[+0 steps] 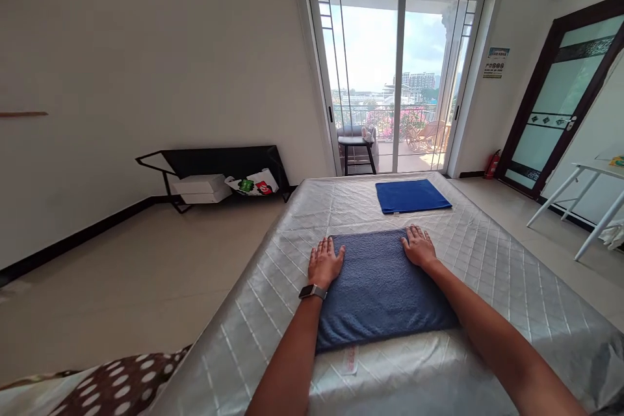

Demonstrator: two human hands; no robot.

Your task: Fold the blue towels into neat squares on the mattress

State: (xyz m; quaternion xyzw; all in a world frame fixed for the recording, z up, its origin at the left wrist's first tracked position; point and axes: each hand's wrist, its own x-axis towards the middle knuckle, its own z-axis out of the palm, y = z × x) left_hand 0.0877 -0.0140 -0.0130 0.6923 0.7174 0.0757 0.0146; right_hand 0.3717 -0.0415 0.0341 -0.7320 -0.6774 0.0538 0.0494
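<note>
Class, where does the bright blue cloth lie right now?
In the head view, the bright blue cloth lies right of centre on the silvery mattress, beyond the greyish-blue towel that the left hand and right hand touch.

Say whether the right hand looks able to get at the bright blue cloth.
Probably yes. The right hand rests flat at the far corner of the grey-blue towel, and the bright blue cloth lies just beyond, with only bare mattress between them.
</note>
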